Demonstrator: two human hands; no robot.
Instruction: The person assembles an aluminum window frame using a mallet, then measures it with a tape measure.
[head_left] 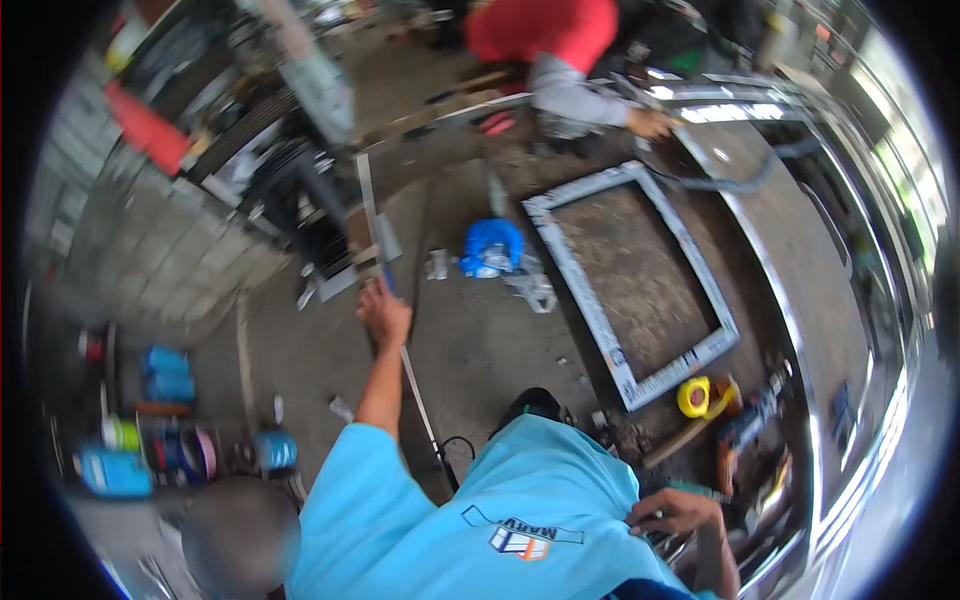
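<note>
My left hand reaches forward over the floor, its fingers wrapped at a long thin metal strip beside a small brown block; what exactly it grips is blurred. At the lower right, my right hand rests by the hem of my light blue shirt, fingers bent, and anything in it is hidden. Between the hands and ahead, a rectangular grey frame lies flat on a brown surface. A blue plastic bag sits left of the frame.
A co-worker in red bends at the top, a hand at a metal rail. A yellow tape measure, a hammer and a drill lie right. Blue containers stand left. A person's blurred head is at lower left.
</note>
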